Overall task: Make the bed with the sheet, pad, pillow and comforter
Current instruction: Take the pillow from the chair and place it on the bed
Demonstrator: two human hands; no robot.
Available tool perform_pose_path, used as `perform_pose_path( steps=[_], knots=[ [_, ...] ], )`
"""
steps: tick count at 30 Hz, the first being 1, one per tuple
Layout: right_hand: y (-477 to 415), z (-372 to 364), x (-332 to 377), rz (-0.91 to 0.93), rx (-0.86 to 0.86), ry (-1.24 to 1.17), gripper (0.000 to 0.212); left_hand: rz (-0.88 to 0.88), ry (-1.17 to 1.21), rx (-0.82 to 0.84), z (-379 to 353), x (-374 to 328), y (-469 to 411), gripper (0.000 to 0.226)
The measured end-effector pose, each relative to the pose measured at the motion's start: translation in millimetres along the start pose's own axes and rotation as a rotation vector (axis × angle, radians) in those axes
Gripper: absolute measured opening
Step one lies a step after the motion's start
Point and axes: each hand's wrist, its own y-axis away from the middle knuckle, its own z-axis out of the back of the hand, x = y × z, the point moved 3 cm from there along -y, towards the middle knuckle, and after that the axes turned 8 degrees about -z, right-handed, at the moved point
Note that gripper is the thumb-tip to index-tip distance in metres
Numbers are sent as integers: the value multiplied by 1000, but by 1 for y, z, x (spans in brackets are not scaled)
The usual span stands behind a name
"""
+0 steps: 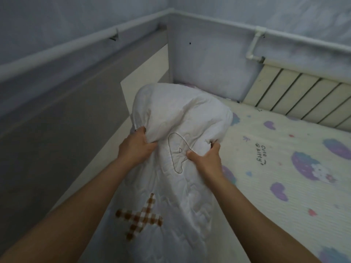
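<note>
Over the bed's head corner, you hold the white comforter (182,114) aloft, left hand (135,147) and right hand (206,158) each clenched on a fold. Flung out this wadded, it would likely land twisted or catch the radiator (303,99). Its bulk balloons beyond your knuckles; the rest trails toward you over the printed sheet (284,186).

From the head camera I see both hands gripping a bunched white comforter (180,114), its upper part raised in a puffy lump. My left hand (135,147) clutches a fold at its left edge. My right hand (206,160) pinches the cloth just beside a stitched brown outline (177,154). A brown checked cross (139,218) sits lower on the fabric. To the right lies a cream sheet (275,186) with purple cartoon prints, and a ribbed radiator (303,97) stands along the wall (209,63) beyond it.
</note>
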Motion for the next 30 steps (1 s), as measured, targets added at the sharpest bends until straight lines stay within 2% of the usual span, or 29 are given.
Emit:
perform_pose_path(
  steps=[8, 16, 22, 25, 27, 30],
  knots=[
    [-105, -51, -19, -59, -17, 1, 82, -30, -158, 62, -47, 40, -123, 44],
    [-236, -114, -35, -51, 27, 16, 91, 5, -233, 41, -97, 81, -241, 56],
    [-318, -158, -59, -47, 12, 122, 95, 11, -336, 29, -139, 114, -294, 64],
    [-342, -179, -77, -54, -43, 290, 92, 12, -456, -30, -167, 133, -307, 87],
    [-347, -198, -96, -16, -79, 498, 84, -48, -541, -31, -196, 149, -310, 84],
    [-341, -233, -144, 91, 116, 783, 70, -68, -635, 202, -246, 192, -299, 70]
  ],
)
